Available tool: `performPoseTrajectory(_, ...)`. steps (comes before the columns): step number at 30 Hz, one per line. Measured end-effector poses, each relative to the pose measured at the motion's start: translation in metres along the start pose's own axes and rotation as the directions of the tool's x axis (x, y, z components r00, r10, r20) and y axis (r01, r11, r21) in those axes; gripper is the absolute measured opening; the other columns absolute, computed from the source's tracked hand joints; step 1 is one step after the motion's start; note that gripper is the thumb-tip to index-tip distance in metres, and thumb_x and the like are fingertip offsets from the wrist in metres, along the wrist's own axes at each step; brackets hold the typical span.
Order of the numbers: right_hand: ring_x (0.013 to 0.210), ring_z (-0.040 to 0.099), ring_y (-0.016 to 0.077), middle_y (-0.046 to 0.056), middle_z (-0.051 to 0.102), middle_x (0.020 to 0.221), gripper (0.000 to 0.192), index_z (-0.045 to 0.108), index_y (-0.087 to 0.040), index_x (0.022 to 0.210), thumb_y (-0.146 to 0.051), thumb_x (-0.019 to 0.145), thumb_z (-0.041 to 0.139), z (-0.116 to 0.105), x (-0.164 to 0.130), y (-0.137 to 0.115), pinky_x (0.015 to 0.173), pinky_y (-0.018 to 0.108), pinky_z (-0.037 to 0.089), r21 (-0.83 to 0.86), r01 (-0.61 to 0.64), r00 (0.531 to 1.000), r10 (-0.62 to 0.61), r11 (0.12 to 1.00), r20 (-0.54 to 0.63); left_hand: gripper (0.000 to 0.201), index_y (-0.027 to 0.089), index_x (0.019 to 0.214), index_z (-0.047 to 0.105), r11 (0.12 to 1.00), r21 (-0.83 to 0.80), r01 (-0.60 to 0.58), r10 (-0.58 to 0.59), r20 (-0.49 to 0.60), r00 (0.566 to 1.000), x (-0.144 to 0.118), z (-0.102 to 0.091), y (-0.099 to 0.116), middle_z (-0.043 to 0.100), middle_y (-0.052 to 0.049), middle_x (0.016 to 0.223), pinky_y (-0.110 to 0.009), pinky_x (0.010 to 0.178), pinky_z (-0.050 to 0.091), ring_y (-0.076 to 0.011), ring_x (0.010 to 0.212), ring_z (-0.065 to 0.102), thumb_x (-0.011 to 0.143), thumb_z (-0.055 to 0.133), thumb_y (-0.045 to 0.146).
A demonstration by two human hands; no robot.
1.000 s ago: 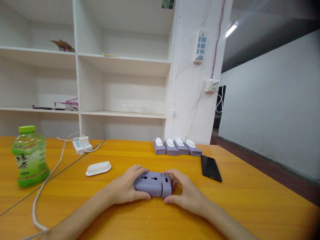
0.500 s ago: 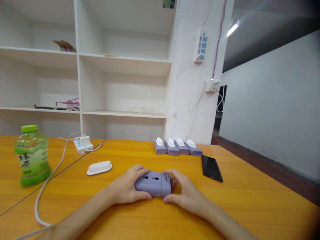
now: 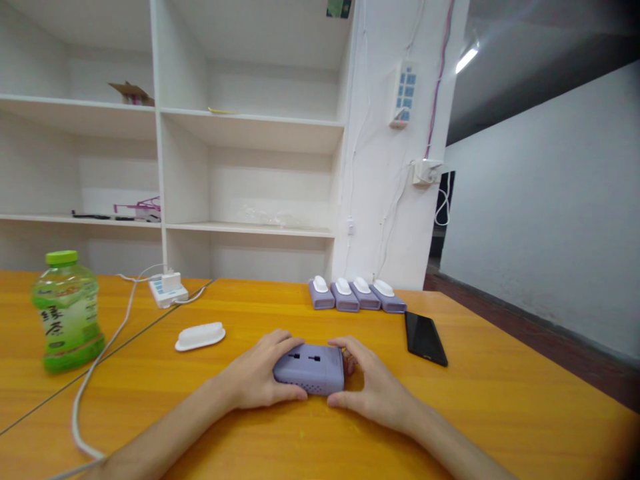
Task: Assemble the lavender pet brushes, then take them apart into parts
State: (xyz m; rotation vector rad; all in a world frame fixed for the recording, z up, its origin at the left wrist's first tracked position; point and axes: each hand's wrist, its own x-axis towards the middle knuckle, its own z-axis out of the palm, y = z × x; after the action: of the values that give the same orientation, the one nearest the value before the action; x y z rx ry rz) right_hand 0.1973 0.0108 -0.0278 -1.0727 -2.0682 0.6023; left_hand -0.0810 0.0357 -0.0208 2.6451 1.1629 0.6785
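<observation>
A light purple box-shaped case [image 3: 309, 363] lies on the table in front of me, with two dark slots on top and small holes along its near side. A seam runs across it near its right end. My left hand [image 3: 273, 370] wraps the left end, thumb along the near side and fingers over the top. At the right end is my right hand [image 3: 363, 380], its fingertips on the top far corner and its thumb at the near lower corner. Part of the right fingers is hidden behind the case. A white oblong piece with a flange [image 3: 201, 337] lies left of my hands.
Several purple cases topped with white pieces [image 3: 343, 288] stand in a row at the back. A black phone [image 3: 425, 339] lies right. Left are a green-capped bottle [image 3: 67, 313], a white cable [image 3: 83, 393] and a power strip [image 3: 169, 290]. White shelves [image 3: 250, 230] rise behind.
The oval opening on top of the case's right end section no longer shows; that surface now looks plain. Both hands stay around the case, almost in the same place.
</observation>
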Motion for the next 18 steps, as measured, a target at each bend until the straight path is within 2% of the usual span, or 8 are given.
performPoseTrajectory(2, 0.104, 0.06, 0.0242, 0.005, 0.059, 0.121, 0.073, 0.053, -0.026, 0.134, -0.029, 0.068, 0.086, -0.004, 0.0, -0.002, 0.094, 0.036, 0.049, -0.067, 0.04, 0.999, -0.038, 0.997, 0.029, 0.078, 0.025, 0.139, 0.055, 0.999, -0.022, -0.038, 0.038, -0.008, 0.999, 0.004, -0.003, 0.004, 0.056, -0.011, 0.139, -0.043, 0.112, 0.043, -0.0304, 0.127, 0.054, 0.076, 0.074, 0.066)
performPoseTrajectory(4, 0.108, 0.058, 0.0253, 0.005, 0.058, 0.12, 0.07, 0.055, -0.026, 0.133, -0.03, 0.07, 0.084, -0.007, 0.0, -0.005, 0.097, 0.037, 0.048, -0.133, 0.086, 0.995, -0.078, 0.987, 0.062, 0.062, 0.027, 0.14, 0.053, 0.999, 0.034, -0.042, 0.043, -0.044, 0.998, 0.009, -0.008, 0.006, 0.055, -0.008, 0.142, -0.038, 0.113, 0.041, -0.026, 0.13, 0.052, 0.089, 0.063, 0.062)
performPoseTrajectory(7, 0.112, 0.057, 0.026, 0.005, 0.057, 0.121, 0.069, 0.055, -0.026, 0.133, -0.034, 0.07, 0.083, -0.011, -0.002, -0.007, 0.1, 0.037, 0.046, -0.188, 0.097, 0.993, -0.083, 0.977, 0.084, 0.042, 0.028, 0.14, 0.051, 0.948, 0.276, 0.158, -0.118, -0.157, 0.981, 0.015, -0.023, -0.004, 0.054, -0.006, 0.146, -0.035, 0.116, 0.035, -0.0204, 0.136, 0.047, 0.104, 0.04, 0.046)
performPoseTrajectory(8, 0.113, 0.057, 0.0261, 0.006, 0.056, 0.122, 0.07, 0.054, -0.026, 0.134, -0.035, 0.07, 0.082, -0.012, -0.003, -0.008, 0.101, 0.037, 0.046, -0.2, 0.093, 0.993, -0.077, 0.975, 0.086, 0.04, 0.026, 0.14, 0.051, 0.904, 0.34, 0.259, -0.198, -0.205, 0.959, 0.015, -0.029, -0.012, 0.053, -0.007, 0.146, -0.037, 0.116, 0.033, -0.0212, 0.137, 0.045, 0.105, 0.036, 0.041)
performPoseTrajectory(10, 0.113, 0.057, 0.0265, 0.007, 0.056, 0.122, 0.07, 0.054, -0.025, 0.135, -0.035, 0.071, 0.081, -0.014, -0.004, -0.008, 0.102, 0.038, 0.045, -0.242, 0.093, 0.994, -0.075, 0.966, 0.084, 0.04, 0.019, 0.136, 0.054, 0.831, 0.374, 0.412, -0.326, -0.273, 0.905, 0.011, -0.041, -0.033, 0.053, -0.015, 0.145, -0.049, 0.114, 0.032, -0.0285, 0.137, 0.044, 0.103, 0.033, 0.028)
performPoseTrajectory(13, 0.115, 0.055, 0.0283, 0.008, 0.057, 0.124, 0.068, 0.054, -0.025, 0.137, -0.035, 0.074, 0.078, -0.014, -0.004, -0.009, 0.105, 0.042, 0.043, -0.34, 0.108, 0.994, -0.09, 0.934, 0.069, 0.043, 0.01, 0.132, 0.056, 0.688, 0.377, 0.62, -0.53, -0.322, 0.785, -0.003, -0.056, -0.066, 0.054, -0.028, 0.138, -0.072, 0.102, 0.03, -0.0461, 0.132, 0.044, 0.094, 0.048, 0.029)
performPoseTrajectory(15, 0.12, 0.052, 0.0305, 0.009, 0.055, 0.131, 0.071, 0.054, -0.026, 0.139, -0.042, 0.074, 0.079, -0.012, -0.003, -0.01, 0.109, 0.044, 0.039, -0.375, 0.106, 0.994, -0.088, 0.921, 0.064, 0.047, 0.007, 0.125, 0.061, 0.616, 0.357, 0.703, -0.642, -0.29, 0.71, -0.011, -0.061, -0.081, 0.059, -0.031, 0.128, -0.071, 0.092, 0.039, -0.0501, 0.123, 0.052, 0.088, 0.06, 0.035)
performPoseTrajectory(18, 0.126, 0.05, 0.0316, 0.011, 0.053, 0.139, 0.077, 0.052, -0.025, 0.142, -0.052, 0.075, 0.08, -0.004, -0.001, -0.009, 0.112, 0.045, 0.037, -0.348, 0.064, 0.998, -0.052, 0.935, 0.044, 0.037, 0.009, 0.115, 0.067, 0.563, 0.335, 0.756, -0.736, -0.213, 0.642, -0.018, -0.064, -0.093, 0.066, -0.024, 0.12, -0.058, 0.09, 0.048, -0.0429, 0.117, 0.06, 0.081, 0.07, 0.026)
